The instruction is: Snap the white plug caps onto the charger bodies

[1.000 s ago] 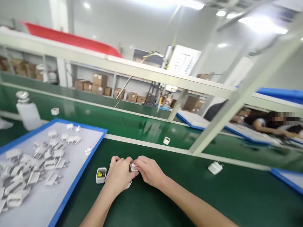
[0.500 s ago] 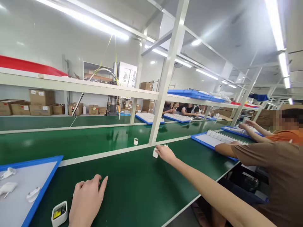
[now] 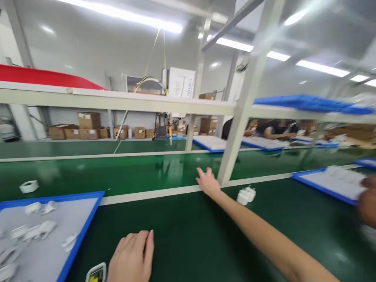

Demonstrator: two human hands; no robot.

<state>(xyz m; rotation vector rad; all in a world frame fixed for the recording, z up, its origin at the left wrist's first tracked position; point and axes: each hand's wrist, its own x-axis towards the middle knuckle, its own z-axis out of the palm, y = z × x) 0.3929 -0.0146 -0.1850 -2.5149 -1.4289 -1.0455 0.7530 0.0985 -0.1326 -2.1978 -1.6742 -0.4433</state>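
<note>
My left hand (image 3: 132,256) lies flat on the green table near the front edge, fingers stretched out and together. A white charger shell with a yellow label (image 3: 96,273) stands just left of it. My right arm reaches far forward. My right hand (image 3: 208,182) is open with fingers extended, at the white strip (image 3: 152,192) that borders the green conveyor belt. Nothing shows in it. A small cluster of white plug parts (image 3: 246,194) lies on the table just right of that hand, apart from it.
A blue-rimmed tray (image 3: 80,231) with several white plug parts sits at the left. A white part (image 3: 28,186) lies on the belt. A frame post (image 3: 235,152) rises beside my right hand. Another blue tray (image 3: 323,184) and a co-worker's blurred hand (image 3: 367,199) are at the right.
Both hands first worked together on a white part. The right hand then reached out to the white plug parts and now sits left of them, off them. The left hand stays flat.
</note>
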